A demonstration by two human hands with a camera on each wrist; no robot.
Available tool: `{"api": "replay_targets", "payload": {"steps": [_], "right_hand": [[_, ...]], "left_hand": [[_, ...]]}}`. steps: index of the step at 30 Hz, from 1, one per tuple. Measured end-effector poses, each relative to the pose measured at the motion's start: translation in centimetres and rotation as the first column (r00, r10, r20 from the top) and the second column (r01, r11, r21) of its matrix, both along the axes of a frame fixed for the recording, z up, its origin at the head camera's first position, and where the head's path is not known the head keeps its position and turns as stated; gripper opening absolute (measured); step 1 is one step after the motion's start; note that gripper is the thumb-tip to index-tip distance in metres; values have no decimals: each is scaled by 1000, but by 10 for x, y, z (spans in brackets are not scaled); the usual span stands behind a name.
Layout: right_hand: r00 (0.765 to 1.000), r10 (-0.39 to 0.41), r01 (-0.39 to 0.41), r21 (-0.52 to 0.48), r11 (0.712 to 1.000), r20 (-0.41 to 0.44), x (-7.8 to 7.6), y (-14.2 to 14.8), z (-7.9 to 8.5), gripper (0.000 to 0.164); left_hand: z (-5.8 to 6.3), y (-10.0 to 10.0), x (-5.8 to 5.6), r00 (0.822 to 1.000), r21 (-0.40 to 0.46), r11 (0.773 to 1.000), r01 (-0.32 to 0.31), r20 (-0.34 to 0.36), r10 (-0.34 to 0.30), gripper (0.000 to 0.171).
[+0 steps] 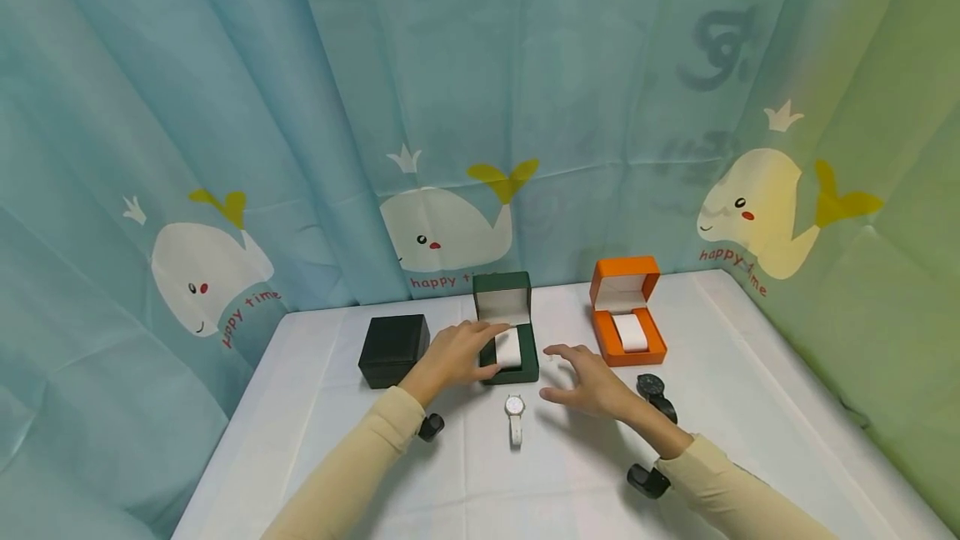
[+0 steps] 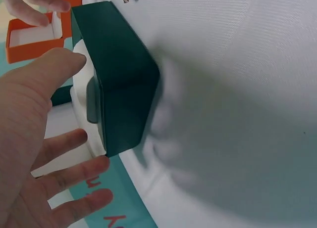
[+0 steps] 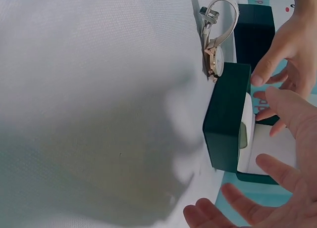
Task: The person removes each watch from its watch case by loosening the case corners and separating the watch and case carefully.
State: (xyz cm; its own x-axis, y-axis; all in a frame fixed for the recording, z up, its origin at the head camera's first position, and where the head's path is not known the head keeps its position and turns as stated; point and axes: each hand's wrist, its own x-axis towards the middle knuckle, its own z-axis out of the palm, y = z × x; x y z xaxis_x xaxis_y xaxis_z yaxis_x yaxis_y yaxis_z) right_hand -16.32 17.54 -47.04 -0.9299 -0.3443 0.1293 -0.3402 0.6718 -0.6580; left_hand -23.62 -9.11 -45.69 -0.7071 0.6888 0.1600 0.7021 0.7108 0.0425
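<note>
A dark green watch box (image 1: 529, 357) stands with its lid raised and a white cushion (image 1: 508, 348) inside. My left hand (image 1: 453, 352) hovers at its left side and over its front, thumb and fingers spread; the left wrist view shows no grip on the box (image 2: 126, 74). Whether a fingertip touches the cushion I cannot tell. To the right of the box, my right hand (image 1: 592, 382) is held with fingers apart and nothing between them. A white-strapped watch (image 1: 515, 419) lies in front of the box; its buckled strap (image 3: 233, 20) forms a loop in the right wrist view.
A closed black box (image 1: 393, 348) sits to the left. At the back right is an opened orange watch box (image 1: 606, 344) with a white cushion. A black watch (image 1: 652, 390) lies near my right wrist. Behind the white table (image 1: 315, 348) hangs a whale-print curtain (image 1: 330, 215).
</note>
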Motion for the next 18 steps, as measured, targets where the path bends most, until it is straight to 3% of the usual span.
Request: {"api": "replay_targets", "payload": {"steps": [6, 18], "right_hand": [[1000, -5, 5, 13, 1000, -13, -1, -3, 0, 66], [999, -12, 14, 49, 999, -41, -5, -10, 1, 66]], "left_hand": [[-1, -8, 1, 999, -7, 1000, 11, -52, -11, 64], [5, -25, 5, 999, 18, 1000, -19, -49, 19, 61]]}}
